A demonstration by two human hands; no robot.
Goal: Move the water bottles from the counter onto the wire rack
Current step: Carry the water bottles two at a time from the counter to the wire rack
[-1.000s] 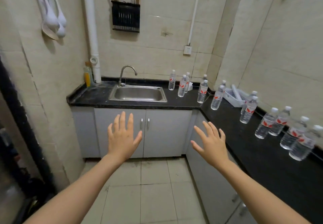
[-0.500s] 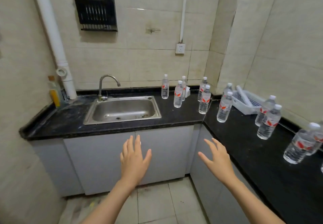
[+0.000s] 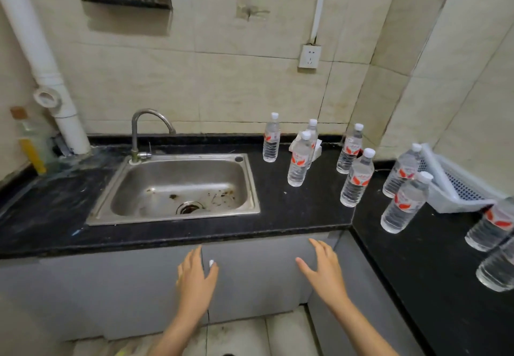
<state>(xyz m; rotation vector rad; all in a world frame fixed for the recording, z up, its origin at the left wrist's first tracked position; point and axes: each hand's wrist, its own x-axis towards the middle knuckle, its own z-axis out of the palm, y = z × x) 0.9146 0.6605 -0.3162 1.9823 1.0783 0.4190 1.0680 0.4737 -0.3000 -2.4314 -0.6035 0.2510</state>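
Left hand (image 3: pixel 196 277) and right hand (image 3: pixel 322 271) extended forward, fingers (image 3: pixel 315 247) straight, empty

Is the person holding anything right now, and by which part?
Nothing is held. The left hand and right hand are both open in front of the cabinet doors, apart from the water bottles.

Black L-shaped counter (image 3: pixel 292 216) w/ inset steel sink (image 3: pixel 178 188), upright water bottles (image 3: pixel 357 177), white basket (image 3: pixel 456 188) at rt
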